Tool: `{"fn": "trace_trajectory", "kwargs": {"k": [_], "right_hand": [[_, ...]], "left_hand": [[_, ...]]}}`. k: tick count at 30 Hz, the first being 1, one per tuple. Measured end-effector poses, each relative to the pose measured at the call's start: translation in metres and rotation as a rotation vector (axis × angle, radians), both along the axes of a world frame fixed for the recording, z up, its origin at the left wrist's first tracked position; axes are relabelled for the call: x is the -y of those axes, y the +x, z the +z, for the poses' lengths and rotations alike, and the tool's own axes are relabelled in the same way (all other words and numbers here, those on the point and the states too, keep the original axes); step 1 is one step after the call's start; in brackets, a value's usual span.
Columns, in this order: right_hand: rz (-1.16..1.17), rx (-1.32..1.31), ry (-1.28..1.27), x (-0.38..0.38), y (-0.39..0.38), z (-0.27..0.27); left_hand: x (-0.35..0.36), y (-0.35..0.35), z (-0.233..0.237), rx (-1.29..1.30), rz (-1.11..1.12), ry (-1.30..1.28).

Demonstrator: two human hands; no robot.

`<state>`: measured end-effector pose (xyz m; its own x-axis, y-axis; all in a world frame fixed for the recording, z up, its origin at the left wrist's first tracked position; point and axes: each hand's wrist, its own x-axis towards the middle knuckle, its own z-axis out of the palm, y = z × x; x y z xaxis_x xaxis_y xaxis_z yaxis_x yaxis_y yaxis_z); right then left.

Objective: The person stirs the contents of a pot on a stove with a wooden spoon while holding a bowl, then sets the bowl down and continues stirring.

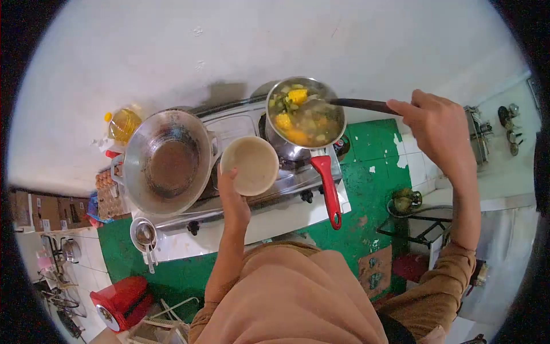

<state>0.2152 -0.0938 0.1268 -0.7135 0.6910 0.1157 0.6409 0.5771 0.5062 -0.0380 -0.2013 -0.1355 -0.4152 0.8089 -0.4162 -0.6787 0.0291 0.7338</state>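
My left hand [232,200] grips a cream-coloured bowl [255,166] by its near left side, thumb over the rim. The bowl is held above the stove, just left of the saucepan. In my right hand [432,123] is the dark handle of a ladle [361,104]. Its head dips into the soup and is partly hidden there. The saucepan [327,145] has a red handle pointing toward me and sits on the right burner. Chunks of yellow corn [297,96] and green vegetables float in its broth, with steam rising.
A large metal wok [197,189] covers the left side of the stove [232,129]. Behind it stands an oil bottle [124,125]; eggs [106,179] lie to its left. A small bowl with a spoon [143,234] sits at the front left corner. A white wall rises behind the stove.
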Motion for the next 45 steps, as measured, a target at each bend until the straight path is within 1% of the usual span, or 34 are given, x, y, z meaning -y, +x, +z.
{"fn": "trace_trajectory", "kwargs": {"k": [3,7,10,12,16,18,20,22,24,26,30,32,34,35,37,38,40,41,43,44,45], "right_hand": [[-0.021,-0.042,0.033,0.014,0.001,0.016],[-0.054,-0.107,0.075,0.014,0.007,0.009],[0.007,-0.165,0.073,0.006,0.013,-0.012],[0.070,-0.165,0.047,-0.002,0.018,-0.030],[0.130,-0.200,0.022,-0.011,0.027,-0.064],[0.120,-0.195,-0.006,-0.014,0.030,-0.075],[0.110,-0.190,-0.034,-0.019,0.034,-0.084],[0.162,-0.194,0.004,-0.028,0.036,-0.091],[0.171,-0.181,-0.012,-0.036,0.036,-0.094],[0.181,-0.165,-0.029,-0.046,0.036,-0.095],[0.236,-0.103,0.016,-0.068,0.033,-0.100],[0.246,-0.083,0.027,-0.075,0.031,-0.104],[0.099,-0.066,-0.128,-0.080,0.027,-0.108],[0.104,-0.067,-0.129,-0.082,0.024,-0.107],[-0.022,-0.093,-0.280,-0.086,0.021,-0.104],[-0.020,-0.093,-0.281,-0.091,0.022,-0.105],[0.010,-0.187,-0.459,-0.108,0.027,-0.109],[0.012,-0.188,-0.459,-0.117,0.029,-0.111],[0.032,-0.323,-0.689,-0.128,0.028,-0.110],[0.035,-0.324,-0.688,-0.130,0.028,-0.106],[-0.128,-0.332,-0.796,-0.128,0.021,-0.094]], "left_hand": [[0.000,0.001,0.007,-0.025,0.010,-0.060],[-0.001,0.001,0.004,-0.016,0.021,-0.051],[-0.001,-0.001,0.002,-0.050,-0.025,0.024],[-0.001,0.001,0.011,0.010,0.000,-0.071],[0.000,-0.001,0.004,-0.007,0.010,-0.064],[0.001,0.000,0.009,0.022,-0.016,-0.024],[0.001,0.000,0.002,0.020,-0.006,-0.023],[0.001,0.001,0.001,0.017,0.002,-0.021],[0.000,0.003,0.005,-0.026,0.001,-0.003],[0.001,0.004,0.004,-0.009,-0.005,-0.017],[0.003,0.007,0.005,0.015,-0.002,-0.031],[0.004,0.007,-0.008,-0.015,0.013,-0.031],[0.005,0.005,-0.010,-0.048,0.032,-0.033],[0.006,0.005,-0.008,-0.036,0.032,-0.026],[0.008,0.005,-0.002,-0.024,0.034,-0.020],[0.009,0.004,0.000,-0.005,0.022,-0.018],[0.010,0.004,0.005,0.014,0.010,-0.013],[0.010,0.005,0.008,0.018,0.033,-0.034],[0.011,0.005,0.008,0.021,0.058,-0.052],[0.012,0.003,0.004,-0.005,0.044,-0.038],[0.013,0.002,0.002,-0.030,0.031,-0.024]]}}
